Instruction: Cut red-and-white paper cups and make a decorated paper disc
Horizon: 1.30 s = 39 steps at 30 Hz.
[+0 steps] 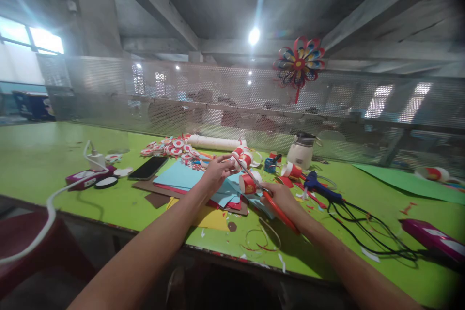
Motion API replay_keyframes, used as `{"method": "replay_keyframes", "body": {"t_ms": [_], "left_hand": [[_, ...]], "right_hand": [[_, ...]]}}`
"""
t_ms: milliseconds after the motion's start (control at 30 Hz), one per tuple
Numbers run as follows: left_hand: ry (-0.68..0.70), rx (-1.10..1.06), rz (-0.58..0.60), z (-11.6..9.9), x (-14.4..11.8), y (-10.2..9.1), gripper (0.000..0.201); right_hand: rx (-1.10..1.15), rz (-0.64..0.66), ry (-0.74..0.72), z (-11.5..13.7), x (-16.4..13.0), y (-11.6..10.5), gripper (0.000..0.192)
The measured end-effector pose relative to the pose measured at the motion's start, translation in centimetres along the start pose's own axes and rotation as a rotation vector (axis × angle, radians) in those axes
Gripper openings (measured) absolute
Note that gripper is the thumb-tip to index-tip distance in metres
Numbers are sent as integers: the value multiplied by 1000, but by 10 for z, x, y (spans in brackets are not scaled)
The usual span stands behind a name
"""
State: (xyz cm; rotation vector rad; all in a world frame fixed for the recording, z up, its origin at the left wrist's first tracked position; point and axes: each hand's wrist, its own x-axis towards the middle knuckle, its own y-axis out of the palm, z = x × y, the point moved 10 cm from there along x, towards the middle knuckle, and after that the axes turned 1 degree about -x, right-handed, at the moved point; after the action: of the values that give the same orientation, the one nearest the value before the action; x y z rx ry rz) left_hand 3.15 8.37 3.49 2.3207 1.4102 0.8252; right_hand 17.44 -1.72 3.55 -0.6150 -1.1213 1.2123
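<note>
My right hand (281, 199) is closed round the orange handles of a pair of scissors (274, 207). The blades point forward and left, toward my left fingertips. My left hand (219, 172) is closed, with its fingers pinching a small red and white paper cup (245, 159) at the blades. Its grip is partly hidden. Just below the blades, another red and white paper cup (247, 184) lies on its side. Beneath my hands is a stack of blue paper (178, 174), with red, brown and yellow sheets under it.
Left are a phone (148, 168), a purple power strip (89, 178) and a heap of red and white discs (174, 147). A white roll (216, 142) lies behind. Right are a blue glue gun (321, 186) with trailing cords, a flask (301, 151) and a green sheet (407, 183).
</note>
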Motion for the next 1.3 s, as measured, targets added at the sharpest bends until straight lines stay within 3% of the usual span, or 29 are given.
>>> {"method": "replay_keyframes", "body": {"t_ms": [400, 667, 1300], "left_hand": [[-23, -3, -11, 2, -1, 0, 28], [-53, -6, -10, 0, -1, -1, 15], [12, -21, -15, -5, -4, 3, 23]], "right_hand": [[-1, -29, -6, -2, 0, -1, 39], [22, 7, -48, 0, 1, 4, 42], [42, -18, -96, 2, 1, 2, 40]]}}
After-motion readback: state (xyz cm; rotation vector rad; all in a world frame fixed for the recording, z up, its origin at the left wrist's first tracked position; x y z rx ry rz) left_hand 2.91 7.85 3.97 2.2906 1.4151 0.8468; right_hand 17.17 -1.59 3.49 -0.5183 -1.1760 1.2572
